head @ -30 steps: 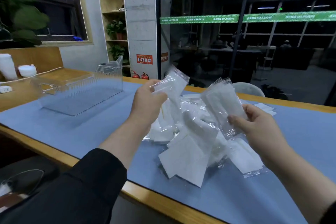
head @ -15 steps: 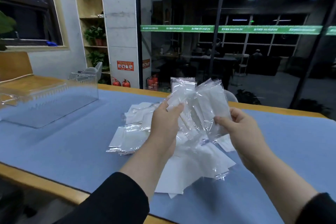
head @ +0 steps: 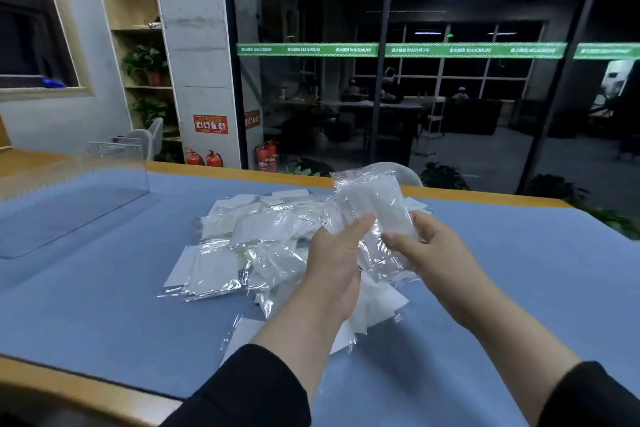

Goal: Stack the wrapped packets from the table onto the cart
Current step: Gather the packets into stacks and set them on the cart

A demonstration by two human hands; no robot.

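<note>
A loose pile of white packets in clear wrap [head: 242,246] lies on the blue mat [head: 104,288] in the middle of the table. Above its right side both hands hold a small bunch of wrapped packets [head: 372,204] upright. My left hand [head: 337,260] grips the bunch from the left, its thumb on the front. My right hand [head: 426,253] pinches it from the right. No cart is in view.
A clear plastic box [head: 79,194] stands on the mat at the far left. The wooden table edge [head: 69,388] runs along the front. A glass wall, a pillar and fire extinguishers [head: 204,158] lie beyond the table's far edge.
The two hands, each holding packets apart a second ago, have come together, and the packets now form one bunch. The view has swung right, so the clear box sits further left.
</note>
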